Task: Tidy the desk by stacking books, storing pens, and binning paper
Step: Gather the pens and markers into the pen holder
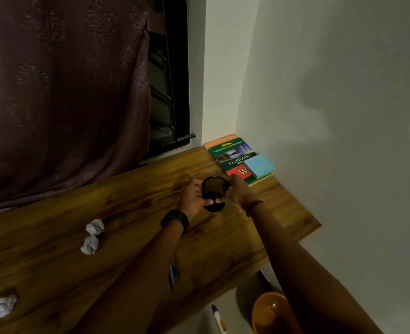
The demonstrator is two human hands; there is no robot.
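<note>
Pen holder (213,189) held between both hands, left hand (191,197) fingers (196,183) curled round its left side, right hand (238,192) gripping right rim, books (232,155) just behind

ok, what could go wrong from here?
Blue pen lies under the left forearm near the wooden desk's front edge; drawing that arm back might sweep it off. The left hand and right hand both grip the black round cup, so neither can catch it. Crumpled white paper balls lie far from the orange bin below the desk's right end; tosses may miss.
</note>
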